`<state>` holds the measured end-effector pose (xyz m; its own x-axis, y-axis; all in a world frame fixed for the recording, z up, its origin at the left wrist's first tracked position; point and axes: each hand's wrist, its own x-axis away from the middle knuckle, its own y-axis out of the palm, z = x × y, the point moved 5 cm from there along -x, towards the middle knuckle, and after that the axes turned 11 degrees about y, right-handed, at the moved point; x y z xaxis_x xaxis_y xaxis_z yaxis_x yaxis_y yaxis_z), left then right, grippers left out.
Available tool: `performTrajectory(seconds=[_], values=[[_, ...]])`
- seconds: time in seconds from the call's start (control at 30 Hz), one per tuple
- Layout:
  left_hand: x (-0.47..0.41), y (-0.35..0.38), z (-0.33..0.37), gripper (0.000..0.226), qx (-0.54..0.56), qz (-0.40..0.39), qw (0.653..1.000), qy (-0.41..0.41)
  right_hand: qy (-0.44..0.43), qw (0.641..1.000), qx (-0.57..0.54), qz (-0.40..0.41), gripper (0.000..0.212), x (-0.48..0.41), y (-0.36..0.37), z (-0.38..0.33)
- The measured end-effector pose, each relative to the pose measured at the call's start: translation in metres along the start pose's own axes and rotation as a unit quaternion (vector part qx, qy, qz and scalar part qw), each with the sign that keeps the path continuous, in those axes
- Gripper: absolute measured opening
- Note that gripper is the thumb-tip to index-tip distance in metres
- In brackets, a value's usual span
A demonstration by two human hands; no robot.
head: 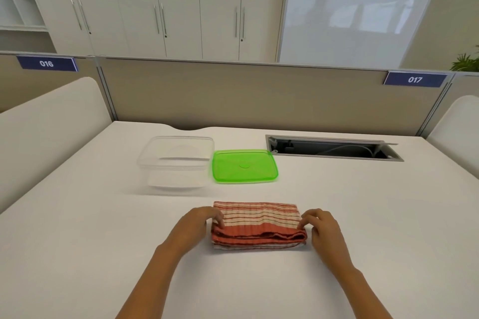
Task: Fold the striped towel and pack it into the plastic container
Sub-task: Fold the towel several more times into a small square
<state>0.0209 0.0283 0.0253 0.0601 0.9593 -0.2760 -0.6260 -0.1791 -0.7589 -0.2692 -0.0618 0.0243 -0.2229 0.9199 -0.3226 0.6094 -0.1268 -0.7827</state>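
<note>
Lying folded into a thick rectangle, the towel sits on the worktop toward its near edge, roughly midway between the left and right sides. Its stripes are red and cream, with a solid red band along the near fold, where several layers show stacked. The left hand rests at the towel's left end, its fingers curled and pressing on the top layer near that edge. The right hand is at the right end, fingers bent with the tips on the cloth at its corner. Whether either hand pinches the fabric or only presses it cannot be told.

Farther back, toward the far edge and left of centre, stands the container, clear plastic, open on top and with nothing seen inside. Just beside it on the right lies the green lid, flat on the worktop, nearly touching the container's rim. Right of the lid, near the far edge, a cable hatch is set into the surface with its flap open. Both container and lid are well apart from the towel.
</note>
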Motion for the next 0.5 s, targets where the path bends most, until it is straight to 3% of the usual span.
performTrajectory(seconds=[0.1,0.2,0.33,0.5], values=[[-0.020,-0.006,0.027,0.058,-0.116,0.070,0.991,-0.006,0.043,0.996,-0.057,0.046,0.043,-0.008,-0.003,-0.023],[-0.045,0.017,0.061,0.040,-0.138,0.105,0.985,0.016,0.030,0.999,-0.032,-0.018,0.036,-0.016,0.021,-0.058],[-0.065,0.064,0.069,0.042,-0.193,0.046,0.980,-0.005,0.016,0.992,0.050,-0.115,0.046,-0.018,0.063,-0.081],[-0.041,0.089,0.033,0.053,-0.239,-0.020,0.963,-0.120,0.061,0.969,0.177,-0.164,0.052,-0.006,0.086,-0.055]])
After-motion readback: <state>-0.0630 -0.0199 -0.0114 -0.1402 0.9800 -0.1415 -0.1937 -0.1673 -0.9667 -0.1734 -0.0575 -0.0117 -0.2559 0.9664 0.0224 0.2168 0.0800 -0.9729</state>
